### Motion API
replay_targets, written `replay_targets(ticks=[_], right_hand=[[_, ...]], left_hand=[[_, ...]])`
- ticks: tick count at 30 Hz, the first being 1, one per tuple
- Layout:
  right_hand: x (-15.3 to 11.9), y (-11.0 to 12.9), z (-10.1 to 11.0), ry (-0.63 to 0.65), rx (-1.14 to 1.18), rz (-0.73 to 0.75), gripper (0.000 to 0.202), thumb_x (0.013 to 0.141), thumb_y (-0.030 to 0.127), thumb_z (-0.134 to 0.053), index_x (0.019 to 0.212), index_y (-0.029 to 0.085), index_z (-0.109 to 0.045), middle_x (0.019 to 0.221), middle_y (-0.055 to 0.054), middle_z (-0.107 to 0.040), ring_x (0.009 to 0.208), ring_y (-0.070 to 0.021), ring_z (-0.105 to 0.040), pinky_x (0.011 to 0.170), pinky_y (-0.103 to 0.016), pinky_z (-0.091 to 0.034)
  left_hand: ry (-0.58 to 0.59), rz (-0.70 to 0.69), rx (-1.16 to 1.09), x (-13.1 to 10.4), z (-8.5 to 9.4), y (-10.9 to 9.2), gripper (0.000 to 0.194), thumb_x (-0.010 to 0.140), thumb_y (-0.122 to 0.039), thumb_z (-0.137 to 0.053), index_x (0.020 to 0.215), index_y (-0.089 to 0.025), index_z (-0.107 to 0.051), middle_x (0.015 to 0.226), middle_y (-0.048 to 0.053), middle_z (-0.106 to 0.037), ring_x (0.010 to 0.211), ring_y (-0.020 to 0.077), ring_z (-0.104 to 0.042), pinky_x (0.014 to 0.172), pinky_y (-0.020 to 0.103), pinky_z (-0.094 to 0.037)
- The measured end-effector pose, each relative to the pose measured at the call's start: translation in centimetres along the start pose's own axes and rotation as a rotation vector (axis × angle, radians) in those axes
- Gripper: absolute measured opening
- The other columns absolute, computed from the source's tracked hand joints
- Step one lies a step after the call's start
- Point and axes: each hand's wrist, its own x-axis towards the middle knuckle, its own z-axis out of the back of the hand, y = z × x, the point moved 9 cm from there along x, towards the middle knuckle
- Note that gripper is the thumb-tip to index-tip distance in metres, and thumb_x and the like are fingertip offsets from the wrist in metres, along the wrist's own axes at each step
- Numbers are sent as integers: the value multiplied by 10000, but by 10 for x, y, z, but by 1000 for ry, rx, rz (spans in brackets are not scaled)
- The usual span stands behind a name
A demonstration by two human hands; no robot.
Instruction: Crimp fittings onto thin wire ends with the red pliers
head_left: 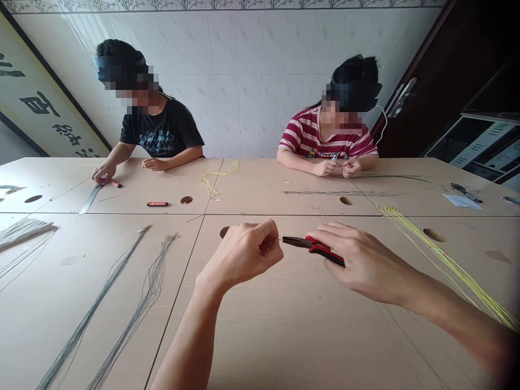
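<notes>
Red-and-black pliers [325, 252] lie in my right hand [357, 257], its fingers wrapped round the handles. Their dark jaws point left and look closed. Just left of the jaw tip, my left hand [247, 252] is closed in a pinch. A tiny bit of something shows between its fingertips and the plier tip, too small to name. Thin cords run on the table below my right forearm. To the left lie two bundles of grey-green cords [101, 300] [148, 295] with small metal ends. On the right is a bundle of yellow cords [447, 260], partly behind my forearm.
Across the joined tables [260, 336] sit two people. One, in black, has a hand by a metal ruler [90, 199]; the other, in stripes, handles thin cords. Also there are a red-and-black box cutter [157, 204], loose yellow cord [209, 181], more grey cords and round table holes.
</notes>
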Motion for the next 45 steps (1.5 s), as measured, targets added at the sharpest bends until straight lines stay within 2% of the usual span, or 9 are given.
replay_targets(ticks=[17,25,30,33,36,39,41,43,45], right_hand=[[0,0,-4,7,-5,7,214,791,45,-480,866,226,-566,771,-8,-640,750,-186,-569,604,-271,-401],[0,-5,-6,28,-9,-29,218,785,38,-477,844,230,-560,749,16,-629,672,-156,-564,568,-248,-371],[-2,-7,-5,40,3,-45,235,790,47,-465,859,236,-586,737,19,-628,649,-153,-557,563,-246,-374],[-5,-10,-4,38,16,-57,251,793,57,-469,887,240,-613,755,14,-645,661,-156,-570,572,-250,-389],[-7,-11,-3,36,22,-68,259,800,72,-465,907,242,-629,777,6,-665,673,-157,-580,577,-253,-402],[-8,-11,0,33,29,-76,256,807,90,-450,896,244,-634,742,2,-667,633,-154,-574,553,-250,-399],[-10,-11,2,11,41,-76,256,806,102,-452,899,251,-637,721,2,-666,614,-156,-575,545,-249,-396],[-11,-12,4,-11,54,-74,259,804,105,-458,912,256,-638,718,2,-667,615,-159,-580,546,-250,-394],[-11,-12,4,-10,62,-75,262,801,96,-454,912,253,-633,719,5,-660,613,-157,-573,546,-250,-384]], left_hand=[[3,-3,9,2,0,-2,100,703,-99,-474,676,-195,-473,515,-75,-390,478,69,-295,464,204,-246],[2,-4,-16,2,0,-2,105,707,-92,-481,676,-192,-480,517,-76,-386,483,68,-291,460,204,-251],[57,26,-219,0,-2,3,73,794,-154,-528,738,-194,-503,552,-71,-428,500,70,-361,469,201,-306],[76,58,-302,-2,-2,8,25,825,-206,-564,845,-193,-557,593,-61,-466,527,78,-408,485,203,-347],[121,118,-298,-3,-1,16,188,840,-272,-595,1001,-184,-639,607,-49,-513,534,84,-438,514,216,-388],[209,205,-291,-6,-1,26,192,856,-327,-587,867,-172,-700,575,-31,-523,522,89,-445,484,219,-369],[249,227,-365,-7,0,30,214,859,-327,-587,756,-163,-676,581,-15,-558,537,94,-477,492,219,-381],[239,206,-546,-5,2,31,214,876,-319,-580,741,-163,-638,634,5,-615,603,107,-546,581,234,-447],[197,181,-826,0,0,32,214,905,-320,-558,763,-168,-607,782,40,-671,778,136,-628,756,277,-501]])
